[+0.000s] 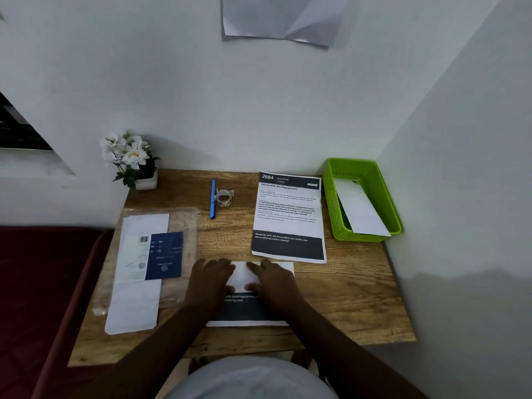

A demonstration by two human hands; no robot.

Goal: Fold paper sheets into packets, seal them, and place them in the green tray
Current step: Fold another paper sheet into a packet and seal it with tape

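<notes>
White printed paper sheet [244, 276] lies partly folded at the wooden table's [359, 298] near edge, my left hand [211, 276] and right hand [275, 279] pressing flat-fingered on its fold. One white folded packet [361, 210] already sits in the green plastic tray [334, 197] at far right. By my reckoning this one needs finishing and sealing, and another printed sheet [288, 217] waits unfolded.

the printed sheet [288, 217] on the desk [354, 295] reads "2684", "bedroom", "dehumidifier box replacement". the folded sheet [247, 308] shows "with dust/fingerprints" and "cleaning cloth".
</notes>
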